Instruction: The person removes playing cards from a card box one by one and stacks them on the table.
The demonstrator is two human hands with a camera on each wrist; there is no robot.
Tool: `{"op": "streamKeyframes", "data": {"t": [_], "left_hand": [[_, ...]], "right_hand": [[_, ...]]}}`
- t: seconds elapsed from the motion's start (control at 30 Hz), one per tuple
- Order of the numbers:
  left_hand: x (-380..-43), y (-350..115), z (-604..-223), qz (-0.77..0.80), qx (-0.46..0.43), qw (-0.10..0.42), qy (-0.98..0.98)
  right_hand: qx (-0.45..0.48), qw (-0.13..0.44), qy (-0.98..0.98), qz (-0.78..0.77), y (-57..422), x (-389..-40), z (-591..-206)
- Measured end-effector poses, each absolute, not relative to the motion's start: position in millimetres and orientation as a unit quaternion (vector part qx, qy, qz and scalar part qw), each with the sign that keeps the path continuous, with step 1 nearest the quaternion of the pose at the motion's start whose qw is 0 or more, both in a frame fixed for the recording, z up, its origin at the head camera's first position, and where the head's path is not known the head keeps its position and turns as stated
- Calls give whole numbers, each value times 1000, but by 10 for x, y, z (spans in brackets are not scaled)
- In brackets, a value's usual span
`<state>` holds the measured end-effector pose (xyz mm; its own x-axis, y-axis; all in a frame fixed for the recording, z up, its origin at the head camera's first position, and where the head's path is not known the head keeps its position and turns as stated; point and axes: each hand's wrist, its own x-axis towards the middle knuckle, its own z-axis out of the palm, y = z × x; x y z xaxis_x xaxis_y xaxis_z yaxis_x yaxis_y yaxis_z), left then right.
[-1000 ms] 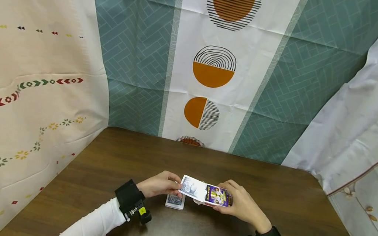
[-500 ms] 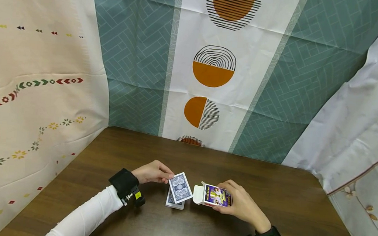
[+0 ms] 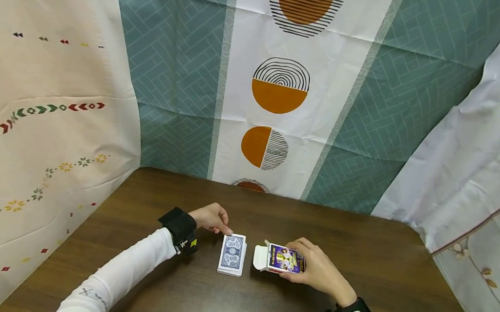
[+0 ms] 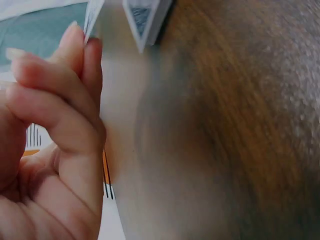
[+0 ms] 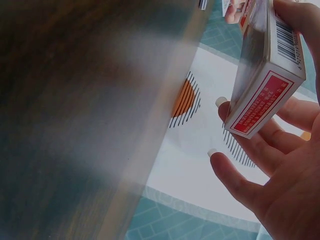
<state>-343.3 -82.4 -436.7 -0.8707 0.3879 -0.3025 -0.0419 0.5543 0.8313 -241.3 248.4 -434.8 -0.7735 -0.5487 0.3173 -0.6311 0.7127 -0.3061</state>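
In the head view my left hand pinches the corner of a blue-backed playing card that lies nearly squared over a stack of cards. The left wrist view shows that card edge-on between the fingertips, with the stack a little to its right. To the right, my right hand grips a purple card box by its far end. Its white flap hangs open toward the stack. Seen from the right wrist, the box shows a red label and a barcode between thumb and fingers.
Everything lies over a brown wooden table. Patterned cloth hangs along its back edge, with a cream cloth on the left and a white one on the right. Each wrist wears a black band.
My left hand has drawn the card out of the box leftward, turned it upright and brought it over the stack. My right hand and the box have stayed almost in place.
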Motion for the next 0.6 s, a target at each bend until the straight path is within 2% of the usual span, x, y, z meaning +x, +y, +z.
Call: {"op": "streamKeyframes", "data": {"t": [0.27,0.47,0.6], "left_hand": [[-3348,-740,-4408,439,132,138,878],[-3320,-736,-4472,440,137,112,881],[-3294,-740,-4535,451,132,115,875]], "right_hand": [[317,95,-922,198,2489,-2421,-4342],[317,95,-922,200,2481,-2423,-4333],[319,92,-921,204,2478,-2418,-4350]]}}
